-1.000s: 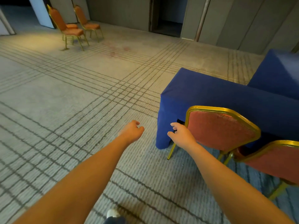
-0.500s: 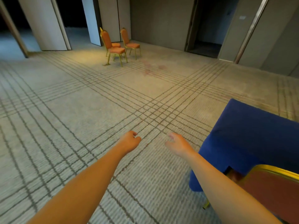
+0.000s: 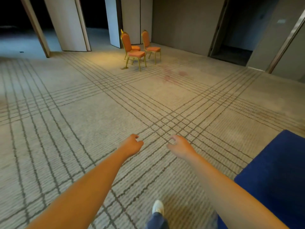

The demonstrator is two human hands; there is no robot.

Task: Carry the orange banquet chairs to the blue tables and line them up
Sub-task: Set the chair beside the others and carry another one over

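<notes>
Pale folding wall panels (image 3: 66,23) stand at eleven o'clock, far across the lined carpet (image 3: 66,121), with dark openings on either side. The left hand (image 3: 131,145) reaches forward over the carpet near the middle of the view. Its fingers (image 3: 136,137) are loosely curled toward the palm; they hold nothing and touch nothing.

The orange banquet chairs (image 3: 133,50) stand straight ahead at twelve o'clock, well apart from both hands, near the far wall. Two gold-framed chairs sit side by side with their seats facing three o'clock, and part of a third seat shows behind the left one.

The right hand (image 3: 180,146) hangs level with the left, just to its right. Its fingers (image 3: 173,138) are bent loosely, the thumb close to the forefinger, and there is nothing between them. A white shoe (image 3: 158,206) steps on the carpet at six o'clock. The corner of a blue table (image 3: 277,171) fills the four o'clock edge, beside the right forearm and well apart from the chairs.
</notes>
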